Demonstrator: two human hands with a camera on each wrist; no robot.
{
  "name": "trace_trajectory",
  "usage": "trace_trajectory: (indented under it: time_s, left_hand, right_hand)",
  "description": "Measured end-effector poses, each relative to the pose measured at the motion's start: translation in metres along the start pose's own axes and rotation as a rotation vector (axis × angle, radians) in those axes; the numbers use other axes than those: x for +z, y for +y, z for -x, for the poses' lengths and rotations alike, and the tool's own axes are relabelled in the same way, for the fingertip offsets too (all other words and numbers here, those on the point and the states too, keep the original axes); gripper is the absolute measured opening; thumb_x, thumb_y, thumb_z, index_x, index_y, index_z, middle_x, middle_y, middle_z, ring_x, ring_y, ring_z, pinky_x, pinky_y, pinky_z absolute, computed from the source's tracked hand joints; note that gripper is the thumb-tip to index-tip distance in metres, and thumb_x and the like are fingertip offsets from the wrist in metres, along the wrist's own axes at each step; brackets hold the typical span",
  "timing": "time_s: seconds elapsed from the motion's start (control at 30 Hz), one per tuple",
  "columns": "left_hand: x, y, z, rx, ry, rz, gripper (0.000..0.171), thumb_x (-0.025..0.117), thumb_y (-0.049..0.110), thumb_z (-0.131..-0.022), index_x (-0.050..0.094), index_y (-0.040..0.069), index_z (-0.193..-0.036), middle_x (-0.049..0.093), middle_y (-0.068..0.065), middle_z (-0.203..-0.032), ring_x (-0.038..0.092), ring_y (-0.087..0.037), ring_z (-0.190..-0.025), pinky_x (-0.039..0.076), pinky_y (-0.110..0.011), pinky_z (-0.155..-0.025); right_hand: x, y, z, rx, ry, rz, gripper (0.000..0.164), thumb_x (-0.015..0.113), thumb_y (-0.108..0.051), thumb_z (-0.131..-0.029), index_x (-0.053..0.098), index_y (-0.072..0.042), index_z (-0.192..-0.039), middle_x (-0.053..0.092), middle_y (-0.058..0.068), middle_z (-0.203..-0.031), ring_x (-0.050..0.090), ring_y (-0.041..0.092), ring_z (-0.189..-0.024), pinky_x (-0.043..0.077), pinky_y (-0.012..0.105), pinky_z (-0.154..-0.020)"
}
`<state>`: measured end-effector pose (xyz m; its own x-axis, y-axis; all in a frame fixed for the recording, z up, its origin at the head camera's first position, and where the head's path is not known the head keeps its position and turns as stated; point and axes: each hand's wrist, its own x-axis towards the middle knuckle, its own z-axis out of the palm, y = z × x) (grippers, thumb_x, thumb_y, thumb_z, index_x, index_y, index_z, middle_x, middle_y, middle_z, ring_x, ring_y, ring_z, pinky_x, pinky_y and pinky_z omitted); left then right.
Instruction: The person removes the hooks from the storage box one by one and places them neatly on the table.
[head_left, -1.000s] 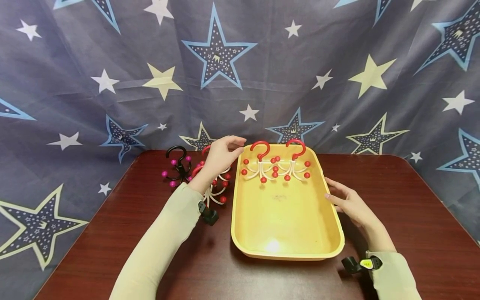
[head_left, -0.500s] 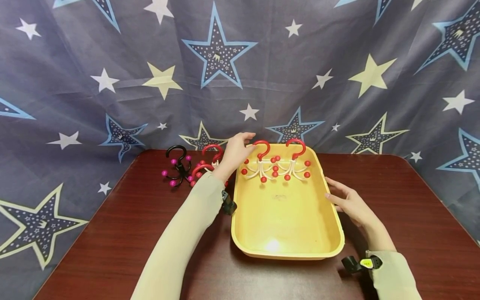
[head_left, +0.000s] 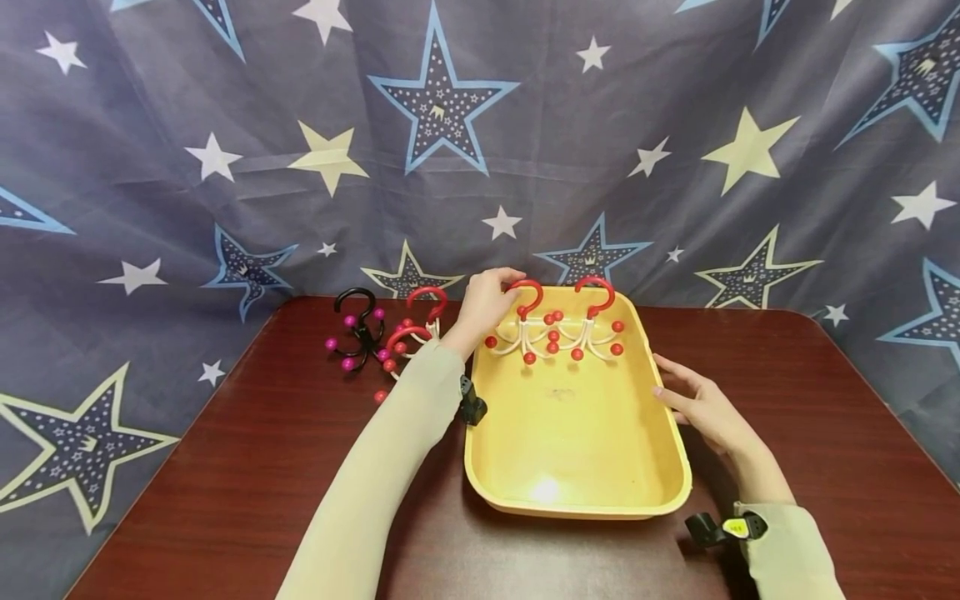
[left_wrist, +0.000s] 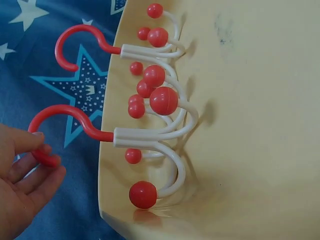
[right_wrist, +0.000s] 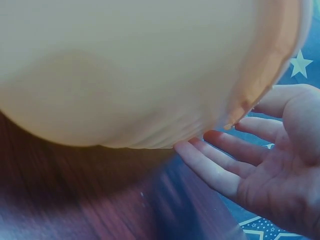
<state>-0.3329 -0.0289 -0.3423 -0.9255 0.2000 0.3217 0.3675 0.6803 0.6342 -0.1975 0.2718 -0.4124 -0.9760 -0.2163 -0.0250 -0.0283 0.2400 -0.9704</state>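
My left hand (head_left: pixel 486 307) is at the far left of the yellow tray (head_left: pixel 570 450). Its thumb and fingers pinch the curved red end of a hook hanger (left_wrist: pixel 145 136), which has white arms tipped with red balls. That hanger leans upright at the tray's far wall. Beside it on the right stands a matching red-and-white hook hanger (head_left: pixel 588 333), their arms close together. My right hand (head_left: pixel 708 412) touches the tray's right side, thumb near the rim, fingers loosely extended along the outer wall, as the right wrist view also shows.
Left of the tray on the dark red table (head_left: pixel 247 467) stand a black hook hanger (head_left: pixel 365 337) with pink balls and two red-and-white hangers, partly hidden by my left arm. A star-patterned cloth (head_left: pixel 420 208) hangs directly behind the table.
My left hand has moved right, from over the tray's left rim to the left hanger's red hook, and now pinches it. The right hand and the tray stay put.
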Motion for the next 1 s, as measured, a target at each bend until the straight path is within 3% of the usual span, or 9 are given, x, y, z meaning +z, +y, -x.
trace_trajectory:
  time_s: [0.57,0.9,1.0]
  left_hand:
    - [-0.006,0.009,0.000,0.020,0.059,-0.051,0.019,0.061,0.013,-0.087,0.069,0.016,-0.104,0.069,0.002,-0.101,0.061,-0.014,-0.098,0.045,-0.028,-0.085]
    - [-0.024,0.016,0.003,0.051,0.077,-0.007,0.020,0.061,0.013,-0.087,0.069,0.014,-0.104,0.069,-0.001,-0.099,0.061,-0.012,-0.087,0.047,-0.025,-0.076]
    - [-0.030,0.019,0.006,0.055,0.072,0.004,0.020,0.061,0.014,-0.087,0.068,0.015,-0.106,0.069,-0.001,-0.098,0.062,-0.014,-0.072,0.048,-0.026,-0.065]
  right_hand:
    - [-0.001,0.000,-0.001,0.000,-0.010,0.001,0.063,0.053,-0.017,-0.092,0.020,-0.002,-0.144,0.038,0.032,-0.128,0.063,0.011,-0.088,0.053,0.032,-0.070]
    - [-0.001,0.001,-0.001,-0.002,-0.005,0.003,0.062,0.052,-0.015,-0.092,0.020,-0.001,-0.143,0.037,0.033,-0.129,0.063,0.011,-0.089,0.053,0.032,-0.070]
    - [-0.002,0.001,-0.001,-0.001,-0.005,0.007,0.062,0.052,-0.015,-0.092,0.020,-0.001,-0.143,0.037,0.033,-0.129,0.063,0.011,-0.089,0.053,0.032,-0.070]
